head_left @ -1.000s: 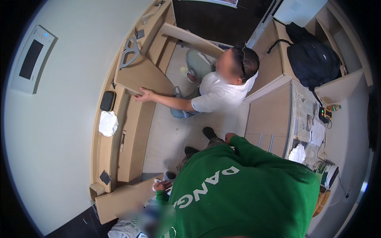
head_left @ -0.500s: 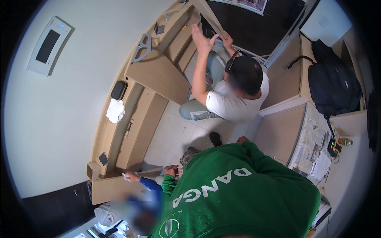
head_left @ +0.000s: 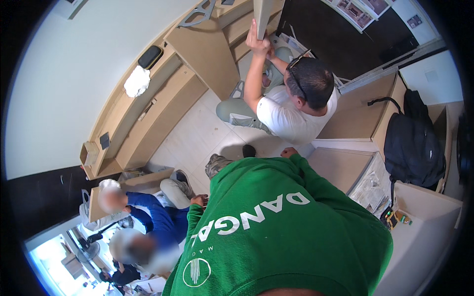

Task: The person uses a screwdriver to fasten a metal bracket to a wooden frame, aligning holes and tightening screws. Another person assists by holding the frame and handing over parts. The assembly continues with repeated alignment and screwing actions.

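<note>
Green sweatshirt sleeves (head_left: 307,171) lead to your hands at mid-frame: your left hand (head_left: 200,200), fingers loosely bent, and your right hand (head_left: 289,152), partly hidden by its cuff; whether either holds anything cannot be told. Right of centre, near the latter, stands a brown flat-panelled cabinet (head_left: 340,165). At top centre, a white-shirted co-worker (head_left: 294,113) grips a pale wooden board (head_left: 263,19); curved light-wood shelving (head_left: 160,116) spans the upper left.

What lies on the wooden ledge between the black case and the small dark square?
A crumpled white thing lies between the black case and the dark square on the wooden ledge, nearer the case; the head view shows it.
</note>
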The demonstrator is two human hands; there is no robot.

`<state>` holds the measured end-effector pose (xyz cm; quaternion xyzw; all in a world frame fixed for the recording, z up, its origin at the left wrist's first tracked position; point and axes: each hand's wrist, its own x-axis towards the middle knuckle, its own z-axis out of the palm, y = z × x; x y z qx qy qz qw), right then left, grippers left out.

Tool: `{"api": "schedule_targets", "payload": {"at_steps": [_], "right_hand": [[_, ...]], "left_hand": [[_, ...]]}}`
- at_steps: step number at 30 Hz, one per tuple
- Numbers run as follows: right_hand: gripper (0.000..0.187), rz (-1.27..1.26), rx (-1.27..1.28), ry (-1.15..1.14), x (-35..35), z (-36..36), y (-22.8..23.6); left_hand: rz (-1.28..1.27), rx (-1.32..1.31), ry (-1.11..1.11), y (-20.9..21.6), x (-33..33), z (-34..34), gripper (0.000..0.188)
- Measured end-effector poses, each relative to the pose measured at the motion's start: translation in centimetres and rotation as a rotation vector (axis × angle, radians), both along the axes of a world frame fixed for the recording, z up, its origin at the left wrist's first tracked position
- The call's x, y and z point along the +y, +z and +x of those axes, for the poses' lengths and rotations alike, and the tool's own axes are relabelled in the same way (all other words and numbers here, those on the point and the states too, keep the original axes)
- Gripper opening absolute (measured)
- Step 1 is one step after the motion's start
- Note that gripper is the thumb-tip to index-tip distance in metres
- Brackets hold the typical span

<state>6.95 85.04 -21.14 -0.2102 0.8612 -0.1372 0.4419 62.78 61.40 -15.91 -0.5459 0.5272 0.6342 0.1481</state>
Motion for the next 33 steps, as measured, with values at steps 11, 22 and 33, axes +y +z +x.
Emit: {"api": "schedule_targets", "payload": {"at_steps": [11, 22, 33], "right_hand": [[0.034, -0.08, -0.114, 0.042, -0.3, -1.5, -2.2], [0.034, 0.004, -0.118, -0.105, 2.2, -0.7, -0.3], [0.029, 0.012, -0.11, -0.175, 2.3, 1.2, -1.2]], "left_hand": [[0.18, -0.038, 0.557, 2.4, 1.3, -4.0, 0.035], [0.057, -0.062, 0.292, 3.3, -1.1, -5.6, 0.033], [-0.151, 0.104, 0.017, 1.6, -2.8, -3.2, 0.031]]}}
